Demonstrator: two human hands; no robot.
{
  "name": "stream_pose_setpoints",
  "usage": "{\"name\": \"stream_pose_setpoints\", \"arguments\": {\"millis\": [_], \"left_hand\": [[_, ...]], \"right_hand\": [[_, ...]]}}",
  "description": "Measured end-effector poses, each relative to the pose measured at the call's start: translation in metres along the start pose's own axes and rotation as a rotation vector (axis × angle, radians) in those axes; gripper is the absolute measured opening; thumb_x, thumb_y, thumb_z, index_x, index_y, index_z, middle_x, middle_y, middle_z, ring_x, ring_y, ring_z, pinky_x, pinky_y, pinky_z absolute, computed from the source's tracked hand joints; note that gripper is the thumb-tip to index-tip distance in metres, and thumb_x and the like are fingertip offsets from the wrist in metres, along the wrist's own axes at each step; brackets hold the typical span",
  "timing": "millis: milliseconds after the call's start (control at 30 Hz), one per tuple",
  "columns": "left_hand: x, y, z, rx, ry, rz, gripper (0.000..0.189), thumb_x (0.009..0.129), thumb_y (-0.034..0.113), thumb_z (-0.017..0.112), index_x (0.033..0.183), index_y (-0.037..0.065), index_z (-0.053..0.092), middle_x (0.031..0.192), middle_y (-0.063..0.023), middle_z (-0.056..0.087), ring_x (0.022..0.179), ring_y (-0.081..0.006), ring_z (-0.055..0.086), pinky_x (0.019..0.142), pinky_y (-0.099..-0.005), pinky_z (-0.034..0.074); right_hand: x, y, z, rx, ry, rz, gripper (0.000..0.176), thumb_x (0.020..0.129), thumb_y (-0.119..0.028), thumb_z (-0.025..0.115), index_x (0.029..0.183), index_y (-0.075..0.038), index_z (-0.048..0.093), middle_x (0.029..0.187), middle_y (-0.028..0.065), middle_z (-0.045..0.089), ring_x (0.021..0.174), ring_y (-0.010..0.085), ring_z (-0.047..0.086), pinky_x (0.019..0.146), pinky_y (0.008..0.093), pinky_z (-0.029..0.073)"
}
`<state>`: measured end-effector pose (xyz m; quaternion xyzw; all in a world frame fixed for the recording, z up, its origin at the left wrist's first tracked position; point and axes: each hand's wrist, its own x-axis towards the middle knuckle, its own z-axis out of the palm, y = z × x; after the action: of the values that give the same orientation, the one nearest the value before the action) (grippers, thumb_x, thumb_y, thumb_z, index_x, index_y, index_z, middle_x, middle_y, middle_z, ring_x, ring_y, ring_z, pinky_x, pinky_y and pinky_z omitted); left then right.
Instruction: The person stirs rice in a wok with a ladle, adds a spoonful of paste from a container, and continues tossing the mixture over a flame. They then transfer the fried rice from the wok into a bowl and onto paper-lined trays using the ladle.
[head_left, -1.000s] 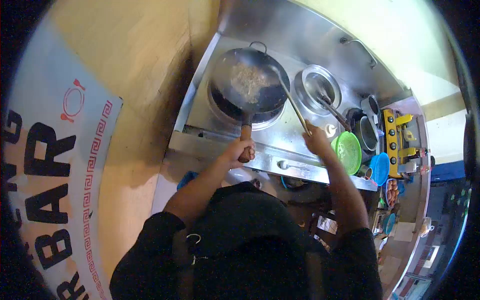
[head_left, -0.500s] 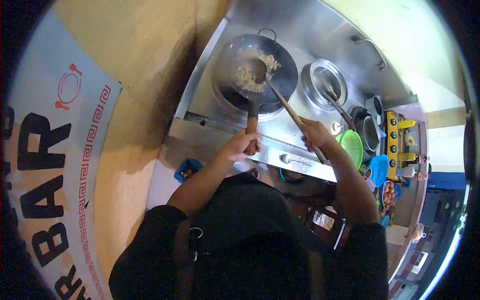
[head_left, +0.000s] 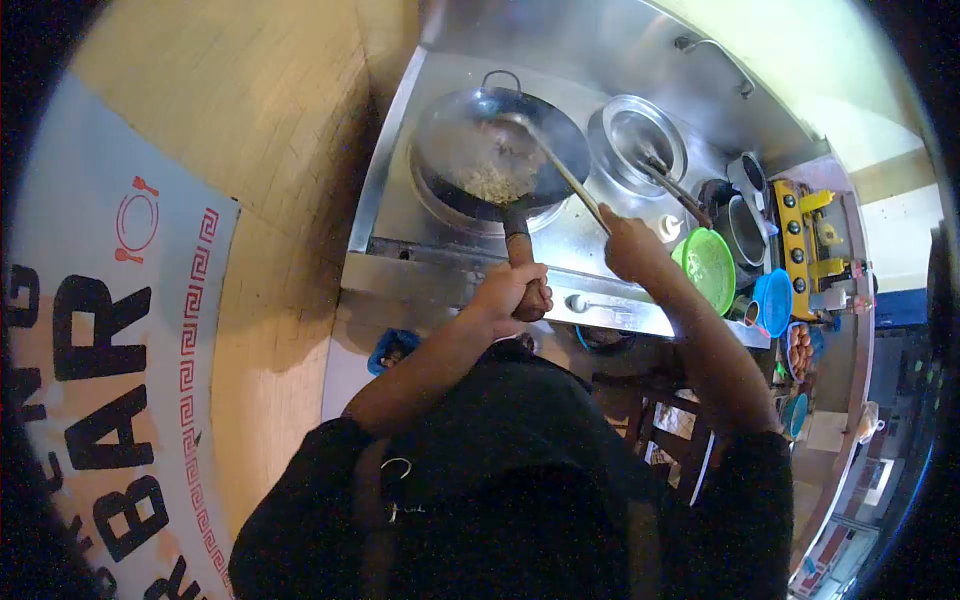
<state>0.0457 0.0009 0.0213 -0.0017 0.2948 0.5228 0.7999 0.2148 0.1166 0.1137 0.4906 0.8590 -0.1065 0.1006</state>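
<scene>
My left hand [head_left: 514, 295] is wrapped round the wooden handle of a dark wok [head_left: 560, 130], which sits tilted over the burner ring. Chopped, light brown food [head_left: 497, 183] lies in the near part of the wok, blurred by steam or motion. My right hand [head_left: 632, 245] grips the long wooden handle of a ladle [head_left: 572, 182]. The ladle's bowl end reaches into the far part of the wok, where haze hides its shape.
Right of the wok stands a round metal pan [head_left: 640, 140] with a long-handled utensil in it. Further right are a green basket [head_left: 708, 272], a blue bowl [head_left: 773, 303], dark pots [head_left: 742, 232] and a yellow stove [head_left: 795, 240]. A wall [head_left: 290, 170] closes off the left.
The wok has tilted and its handle has swung slightly right with my left hand. Inside, the ladle has moved to the far side, and the food has gathered nearer the handle.
</scene>
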Motion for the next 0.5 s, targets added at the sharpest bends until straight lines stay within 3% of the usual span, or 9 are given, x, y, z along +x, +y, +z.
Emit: {"name": "stream_pose_setpoints", "arguments": {"millis": [100, 167, 200, 233, 300, 367, 433, 500], "left_hand": [[0.015, 0.004, -0.014, 0.212, 0.065, 0.048, 0.007, 0.079, 0.008, 0.058, 0.076, 0.005, 0.053, 0.064, -0.0041, 0.052, 0.053, -0.0143, 0.052, 0.050, -0.0297, 0.046], [0.030, 0.010, -0.025, 0.004, 0.027, 0.018, 0.010, 0.079, 0.007, 0.058, 0.075, 0.003, 0.051, 0.059, -0.0088, 0.052, 0.052, -0.0193, 0.052, 0.051, -0.0319, 0.046], [0.031, 0.014, -0.029, 0.029, 0.010, -0.022, 0.010, 0.079, 0.008, 0.058, 0.073, 0.004, 0.051, 0.059, -0.0086, 0.052, 0.051, -0.0193, 0.051, 0.052, -0.0327, 0.045], [0.030, 0.019, -0.034, 0.032, 0.018, -0.030, 0.010, 0.079, 0.008, 0.058, 0.073, 0.004, 0.051, 0.059, -0.0086, 0.052, 0.051, -0.0193, 0.051, 0.052, -0.0327, 0.045], [0.024, 0.021, -0.041, 0.211, -0.017, 0.026, 0.010, 0.080, 0.008, 0.057, 0.072, 0.004, 0.051, 0.058, -0.0080, 0.051, 0.052, -0.0190, 0.052, 0.052, -0.0332, 0.046], [-0.005, 0.019, -0.008, 0.171, 0.016, 0.023, 0.012, 0.080, 0.009, 0.057, 0.071, 0.003, 0.052, 0.059, -0.0079, 0.052, 0.053, -0.0190, 0.054, 0.052, -0.0319, 0.046], [-0.038, 0.005, 0.026, 0.112, 0.060, -0.016, 0.014, 0.080, 0.011, 0.058, 0.069, 0.003, 0.053, 0.059, -0.0078, 0.053, 0.054, -0.0186, 0.055, 0.053, -0.0308, 0.046], [-0.021, -0.007, 0.006, 0.100, -0.018, 0.018, 0.014, 0.079, 0.011, 0.059, 0.070, 0.002, 0.054, 0.060, -0.0080, 0.054, 0.055, -0.0183, 0.055, 0.053, -0.0311, 0.047]], "right_hand": [[0.051, -0.019, 0.023, 0.123, 0.075, 0.002, 0.054, 0.073, -0.003, 0.049, 0.125, 0.002, 0.038, 0.084, 0.0255, 0.062, 0.075, 0.0420, 0.061, 0.067, 0.0474, 0.050], [0.077, -0.038, 0.033, 0.096, 0.064, -0.197, 0.046, 0.073, -0.003, 0.049, 0.117, 0.007, 0.042, 0.082, 0.0255, 0.062, 0.073, 0.0419, 0.062, 0.065, 0.0469, 0.051], [0.067, -0.048, 0.035, 0.010, -0.055, -0.172, 0.054, 0.072, 0.001, 0.046, 0.124, 0.010, 0.039, 0.076, 0.0266, 0.061, 0.066, 0.0401, 0.061, 0.057, 0.0472, 0.048], [0.037, -0.058, 0.028, 0.048, 0.045, -0.244, 0.057, 0.074, 0.000, 0.046, 0.128, 0.010, 0.033, 0.074, 0.0249, 0.061, 0.063, 0.0381, 0.061, 0.055, 0.0461, 0.049], [-0.032, -0.072, -0.010, -0.199, -0.144, -0.227, 0.060, 0.077, -0.003, 0.047, 0.132, 0.009, 0.027, 0.073, 0.0232, 0.061, 0.065, 0.0356, 0.063, 0.055, 0.0449, 0.050], [-0.057, -0.054, -0.004, -0.363, -0.131, -0.111, 0.061, 0.079, -0.007, 0.048, 0.136, 0.003, 0.027, 0.073, 0.0227, 0.061, 0.068, 0.0334, 0.064, 0.055, 0.0444, 0.050], [-0.046, -0.020, -0.021, -0.362, -0.089, -0.075, 0.060, 0.078, -0.006, 0.047, 0.137, -0.004, 0.032, 0.079, 0.0241, 0.062, 0.072, 0.0352, 0.063, 0.062, 0.0443, 0.051], [-0.042, -0.004, -0.049, 0.012, -0.156, 0.009, 0.059, 0.077, -0.005, 0.049, 0.135, -0.009, 0.037, 0.089, 0.0240, 0.062, 0.080, 0.0375, 0.063, 0.073, 0.0436, 0.050]]}}
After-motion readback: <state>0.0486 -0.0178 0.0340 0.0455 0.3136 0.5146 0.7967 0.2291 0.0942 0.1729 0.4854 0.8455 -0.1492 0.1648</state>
